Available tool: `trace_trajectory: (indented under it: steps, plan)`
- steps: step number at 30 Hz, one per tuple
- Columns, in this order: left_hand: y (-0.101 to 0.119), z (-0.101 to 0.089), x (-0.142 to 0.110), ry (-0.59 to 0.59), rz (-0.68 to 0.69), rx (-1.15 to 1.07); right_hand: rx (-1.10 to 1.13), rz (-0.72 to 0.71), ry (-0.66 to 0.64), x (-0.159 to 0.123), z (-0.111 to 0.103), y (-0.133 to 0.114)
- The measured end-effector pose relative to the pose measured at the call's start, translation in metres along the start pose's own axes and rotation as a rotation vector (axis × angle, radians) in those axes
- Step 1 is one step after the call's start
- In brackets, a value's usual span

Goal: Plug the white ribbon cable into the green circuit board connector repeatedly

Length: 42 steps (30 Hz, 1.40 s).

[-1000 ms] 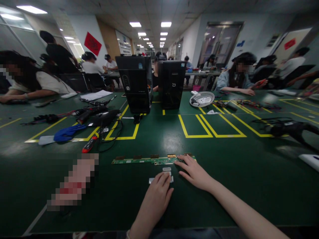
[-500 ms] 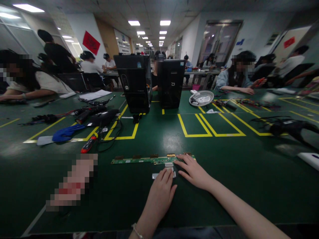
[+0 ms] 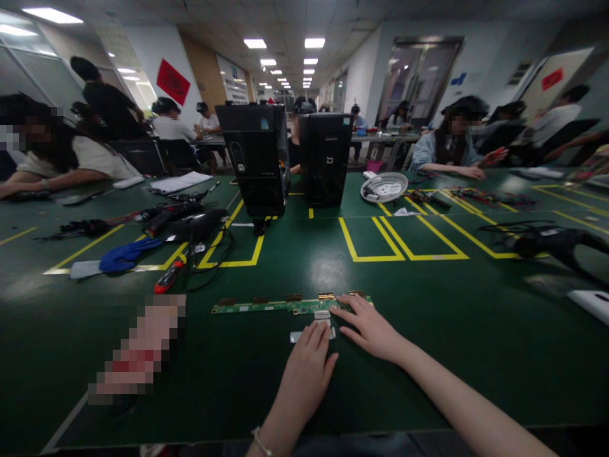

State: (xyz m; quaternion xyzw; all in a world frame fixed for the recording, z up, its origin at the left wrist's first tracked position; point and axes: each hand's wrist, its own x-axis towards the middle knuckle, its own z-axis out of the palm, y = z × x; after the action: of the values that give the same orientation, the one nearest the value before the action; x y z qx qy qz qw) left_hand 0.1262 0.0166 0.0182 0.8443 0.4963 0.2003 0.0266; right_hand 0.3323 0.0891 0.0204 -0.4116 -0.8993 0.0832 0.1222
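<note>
A long, narrow green circuit board (image 3: 266,308) lies crosswise on the table, with copper-coloured flex tabs (image 3: 327,296) along its far edge. Fingertips of my right hand (image 3: 366,324) rest on its right end, the fingers spread and the thumb out to the left. Nearer to me, a short silvery-white flat cable (image 3: 297,337) reaches a connector (image 3: 322,315) at the board's near edge. My left hand (image 3: 307,362) lies over that cable with its fingers stretched out flat, covering part of it. Whether the cable sits fully in the connector cannot be seen.
Two black computer towers (image 3: 254,162) stand ahead. To the left lie a red-and-black screwdriver (image 3: 169,277), a blue glove (image 3: 128,255), black cables and a blurred-out item (image 3: 143,349). A white basket (image 3: 384,188) is farther right. Yellow tape (image 3: 380,259) marks the green table. Other people sit around.
</note>
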Motion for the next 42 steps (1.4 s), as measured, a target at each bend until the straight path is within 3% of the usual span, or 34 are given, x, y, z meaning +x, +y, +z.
trace_trajectory:
  steps: [19,29,42]
  plan:
    - [0.006,0.001,0.000,-0.046,-0.066,0.095,0.011,-0.028,-0.015,-0.001,0.000,0.003]
    - [-0.005,-0.007,0.003,-0.076,0.011,0.074,0.026,-0.044,0.002,0.000,-0.002,0.003]
    - [0.005,-0.006,0.009,-0.068,-0.055,0.073,0.017,-0.024,0.006,-0.002,-0.002,-0.001]
